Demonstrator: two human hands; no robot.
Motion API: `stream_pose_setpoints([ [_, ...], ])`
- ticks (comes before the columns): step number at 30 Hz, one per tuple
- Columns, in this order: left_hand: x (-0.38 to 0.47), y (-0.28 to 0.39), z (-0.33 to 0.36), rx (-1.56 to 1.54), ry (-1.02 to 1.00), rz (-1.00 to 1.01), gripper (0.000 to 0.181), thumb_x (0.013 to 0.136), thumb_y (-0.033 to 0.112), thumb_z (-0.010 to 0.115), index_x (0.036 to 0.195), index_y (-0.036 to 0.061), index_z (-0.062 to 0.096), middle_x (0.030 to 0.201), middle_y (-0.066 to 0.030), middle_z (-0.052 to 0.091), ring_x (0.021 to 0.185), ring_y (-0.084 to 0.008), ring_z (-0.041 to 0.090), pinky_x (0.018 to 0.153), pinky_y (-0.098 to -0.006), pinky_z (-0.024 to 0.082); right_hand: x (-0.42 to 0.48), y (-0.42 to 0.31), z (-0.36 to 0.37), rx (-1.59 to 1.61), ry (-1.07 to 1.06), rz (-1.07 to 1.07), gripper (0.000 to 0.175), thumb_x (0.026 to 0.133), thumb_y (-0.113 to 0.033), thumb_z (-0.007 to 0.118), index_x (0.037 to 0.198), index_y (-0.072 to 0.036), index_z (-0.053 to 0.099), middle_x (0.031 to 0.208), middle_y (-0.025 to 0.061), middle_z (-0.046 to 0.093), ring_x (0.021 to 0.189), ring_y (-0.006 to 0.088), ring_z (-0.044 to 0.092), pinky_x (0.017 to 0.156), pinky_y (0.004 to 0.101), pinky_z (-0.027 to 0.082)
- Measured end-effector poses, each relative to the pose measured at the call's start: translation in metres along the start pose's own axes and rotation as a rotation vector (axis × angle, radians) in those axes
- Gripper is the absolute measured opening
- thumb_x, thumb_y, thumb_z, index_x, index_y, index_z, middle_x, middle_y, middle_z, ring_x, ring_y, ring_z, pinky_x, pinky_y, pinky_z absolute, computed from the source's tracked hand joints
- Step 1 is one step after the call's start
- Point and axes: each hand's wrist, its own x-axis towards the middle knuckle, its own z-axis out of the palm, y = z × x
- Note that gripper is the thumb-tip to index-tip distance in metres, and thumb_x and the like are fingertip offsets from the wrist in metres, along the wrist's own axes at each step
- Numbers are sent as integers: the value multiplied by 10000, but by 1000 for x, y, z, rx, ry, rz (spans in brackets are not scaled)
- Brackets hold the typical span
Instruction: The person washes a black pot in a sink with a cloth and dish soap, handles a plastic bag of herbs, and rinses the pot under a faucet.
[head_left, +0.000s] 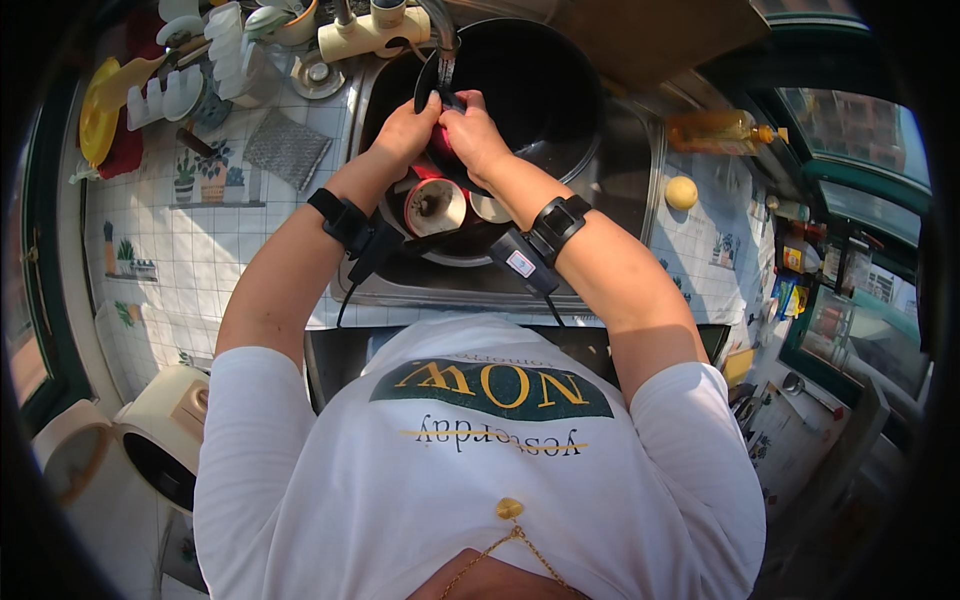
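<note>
My left hand (409, 129) grips a dark, thin-edged utensil (425, 84) under the faucet (444, 30); its exact kind is hard to tell. Water (445, 73) runs from the spout onto it. My right hand (474, 137) closes around the utensil's dark handle part, close beside the left. Something pinkish-red (440, 140) shows between the hands, mostly covered by the fingers. Behind them a large black pot (555, 82) leans in the steel sink (626, 217). Below my wrists lie a red-rimmed white bowl or cup (435, 207) with dark residue inside and a second pale vessel (489, 208), partly hidden.
Left of the sink are a grey quilted pad (286, 148), a metal drain strainer (317, 75), a yellow lid (99, 112) and white plastic containers (231, 64). On the right ledge lie an oil bottle (712, 133) and a round yellow fruit (681, 193). A brown board (660, 37) stands behind.
</note>
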Motion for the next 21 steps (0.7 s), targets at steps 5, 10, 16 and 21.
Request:
stream_pose_setpoints([
  [5,14,-14,-4,-52,137,94,222,882,239,545,980,40,548,812,-76,593,693,-188,595,563,-333,524,-60,-14,-28,-473,-335,-171,505,846,-228,358,1340,-122,348,1193,189,533,1113,351,493,953,440,349],
  [10,8,0,-13,105,96,17,430,790,-26,441,1199,100,474,935,-122,604,832,-245,623,563,-356,546,-65,1,-111,-1201,-544,-437,377,834,-219,374,1151,-163,570,1146,26,581,1153,224,455,1020,464,223],
  [16,-20,13,-5,95,-73,-131,441,780,-63,433,1201,66,446,1011,-163,580,822,-309,633,589,-415,580,-12,-42,-169,-1832,-561,-883,178,740,-158,559,877,-177,671,907,-19,613,1212,229,391,1071,552,134],
  [21,-24,14,-7,140,-133,-199,418,750,-50,479,1162,23,455,931,-175,596,736,-297,650,553,-388,576,22,-74,-144,-2046,-621,-1289,147,728,-185,538,733,-145,680,960,15,594,1201,235,387,1061,460,204],
])
